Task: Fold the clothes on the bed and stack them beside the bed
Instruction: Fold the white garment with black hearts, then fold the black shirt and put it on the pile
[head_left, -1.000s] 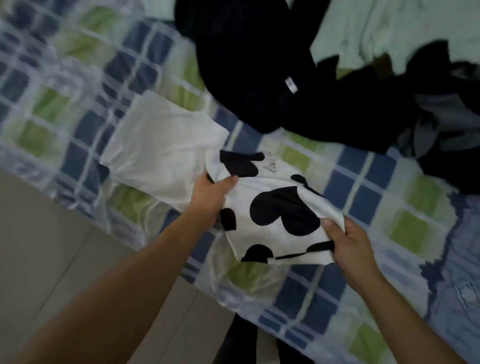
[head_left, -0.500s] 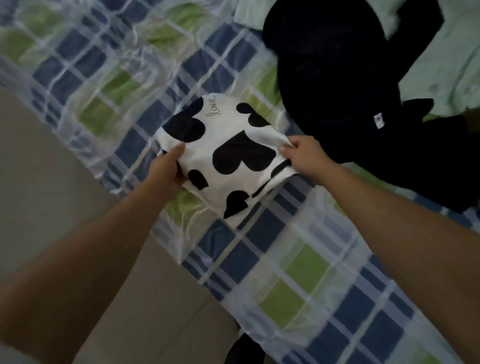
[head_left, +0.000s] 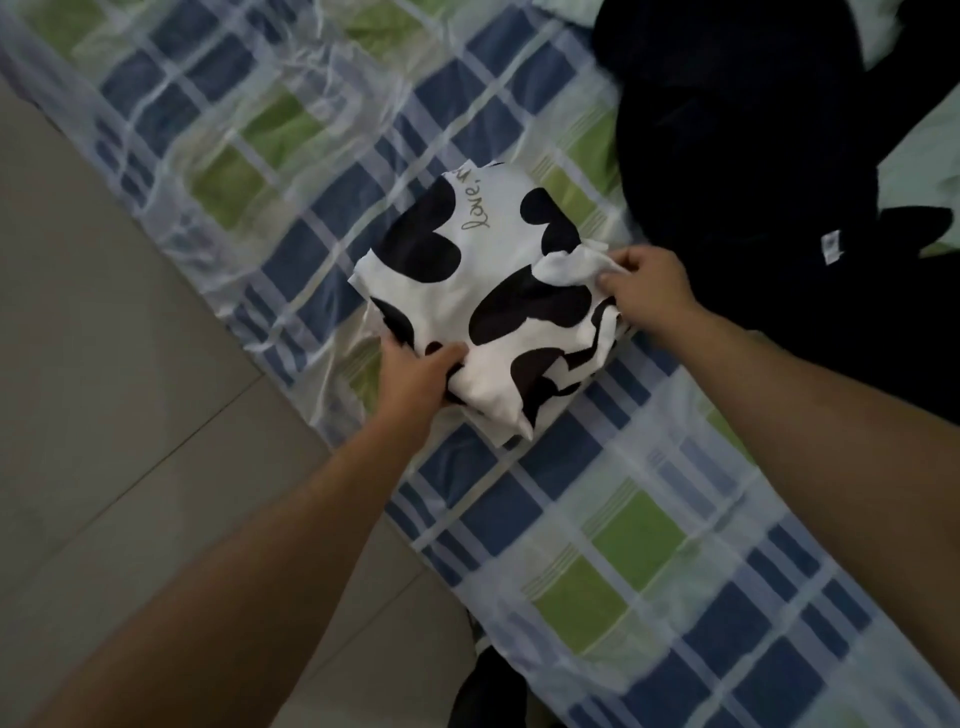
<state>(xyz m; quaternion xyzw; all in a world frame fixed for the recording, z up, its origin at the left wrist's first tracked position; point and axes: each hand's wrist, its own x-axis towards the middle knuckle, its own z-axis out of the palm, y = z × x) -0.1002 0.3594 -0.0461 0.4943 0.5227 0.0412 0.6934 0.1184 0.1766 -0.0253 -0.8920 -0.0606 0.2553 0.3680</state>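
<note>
A folded white garment with black heart shapes and the word "love" (head_left: 483, 291) lies near the edge of the bed (head_left: 623, 530), which has a blue, green and white checked sheet. My left hand (head_left: 418, 376) grips the garment's near left corner, thumb on top. My right hand (head_left: 647, 288) pinches a white fold at its right edge. A white garment seen earlier is hidden beneath it.
A pile of dark clothes (head_left: 769, 171) with a small white label covers the bed at upper right. Pale green fabric (head_left: 930, 166) shows behind it. Grey tiled floor (head_left: 119, 415) runs along the left. A dark item (head_left: 488, 696) lies on the floor below the bed edge.
Both hands carried the heart-print garment leftward and set it over the white folded garment. My left hand shifted to its near corner and my right hand now pinches a raised fold.
</note>
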